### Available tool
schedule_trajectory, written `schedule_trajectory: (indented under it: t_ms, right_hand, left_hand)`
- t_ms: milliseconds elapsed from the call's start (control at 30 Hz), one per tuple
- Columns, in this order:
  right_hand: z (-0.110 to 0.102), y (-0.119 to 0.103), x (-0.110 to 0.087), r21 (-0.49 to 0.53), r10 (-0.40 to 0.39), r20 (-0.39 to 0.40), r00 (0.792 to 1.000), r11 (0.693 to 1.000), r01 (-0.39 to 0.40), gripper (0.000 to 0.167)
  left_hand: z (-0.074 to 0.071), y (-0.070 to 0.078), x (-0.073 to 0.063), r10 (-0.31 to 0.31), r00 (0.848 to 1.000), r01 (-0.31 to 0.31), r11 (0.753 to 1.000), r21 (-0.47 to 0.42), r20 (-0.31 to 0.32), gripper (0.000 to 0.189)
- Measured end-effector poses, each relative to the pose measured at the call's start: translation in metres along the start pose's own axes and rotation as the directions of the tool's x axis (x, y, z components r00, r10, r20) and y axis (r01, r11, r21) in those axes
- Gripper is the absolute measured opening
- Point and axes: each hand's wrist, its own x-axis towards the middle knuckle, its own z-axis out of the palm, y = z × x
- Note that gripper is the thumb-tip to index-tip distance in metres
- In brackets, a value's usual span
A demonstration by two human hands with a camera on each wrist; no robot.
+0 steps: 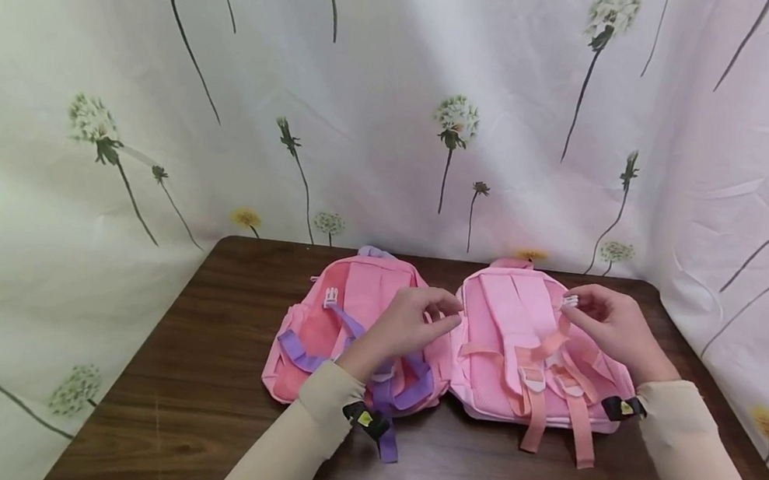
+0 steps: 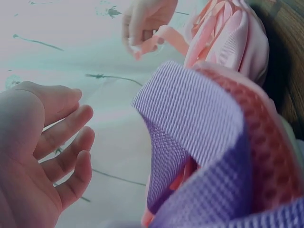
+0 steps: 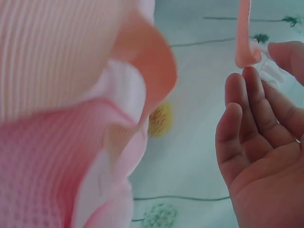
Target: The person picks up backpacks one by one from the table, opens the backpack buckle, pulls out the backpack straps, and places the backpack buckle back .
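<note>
Two pink backpacks lie side by side with their strap sides up. Between thumb and fingers my right hand (image 1: 617,331) pinches a white plastic buckle (image 1: 569,301) at the end of a peach strap (image 1: 552,342), lifted off the right backpack (image 1: 489,314). In the right wrist view this buckle (image 3: 271,72) shows by the fingertips. My left hand (image 1: 413,320) hovers over the left backpack (image 1: 369,285), fingers loosely bent and holding nothing. Purple webbing (image 2: 199,104) loops close beside it in the left wrist view. Another white buckle (image 1: 331,297) rests on the left backpack, on a purple strap (image 1: 348,321).
Both bags lie on a dark wooden table (image 1: 201,377). Loose strap ends, one purple (image 1: 387,444) and two peach, hang past the bags' near edges. A dandelion-print cloth (image 1: 383,115) rises behind the table and along both sides.
</note>
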Motion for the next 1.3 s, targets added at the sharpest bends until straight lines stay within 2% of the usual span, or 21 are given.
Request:
schedule_trajectory:
  t_ms: [133,333,533,633,733,900,1033,1133,1300]
  right_hand:
    - [-0.004,0.012,0.002,-0.029,0.054,0.011,0.998,0.998,-0.054,0.025]
    - [-0.004,0.034,0.008,-0.121,0.165,0.098,0.981,0.981,-0.153,0.034]
    - [-0.001,0.055,0.02,-0.173,0.195,0.167,0.966,0.971,-0.166,0.038]
    - [0.0,0.056,0.023,-0.209,0.226,0.218,0.949,0.961,-0.181,0.039]
    - [-0.001,0.054,0.026,-0.258,0.257,0.261,0.931,0.948,-0.189,0.04]
    - [-0.006,0.05,0.026,-0.313,0.275,0.285,0.918,0.932,-0.182,0.046]
    - [-0.013,0.05,0.018,-0.349,0.251,0.266,0.931,0.925,-0.149,0.049]
    - [-0.019,0.049,0.011,-0.378,0.198,0.243,0.95,0.921,-0.095,0.047]
    - [-0.029,0.044,0.001,-0.412,0.143,0.205,0.968,0.91,-0.047,0.044]
  left_hand:
    - [-0.004,-0.002,-0.004,-0.011,1.0,0.011,1.0,0.0,-0.005,0.015]
    - [-0.012,-0.006,-0.011,-0.036,0.999,0.036,0.999,0.013,-0.008,0.015]
    - [-0.018,-0.012,-0.016,-0.016,0.999,0.015,1.0,-0.005,-0.04,0.015]
    - [-0.019,-0.014,-0.019,-0.004,0.999,0.003,1.0,-0.012,-0.04,0.016]
    - [-0.022,-0.014,-0.021,-0.027,0.998,0.027,1.0,0.001,-0.048,0.015]
    - [-0.031,-0.016,-0.023,-0.047,0.997,0.049,0.998,0.026,-0.063,0.012]
    - [-0.044,-0.023,-0.03,-0.041,0.996,0.045,0.998,0.05,-0.074,0.011]
    - [-0.056,-0.03,-0.038,-0.03,0.994,0.039,0.996,0.082,-0.106,0.013]
    - [-0.081,-0.046,-0.052,0.014,0.984,0.018,0.984,0.18,-0.179,0.018]
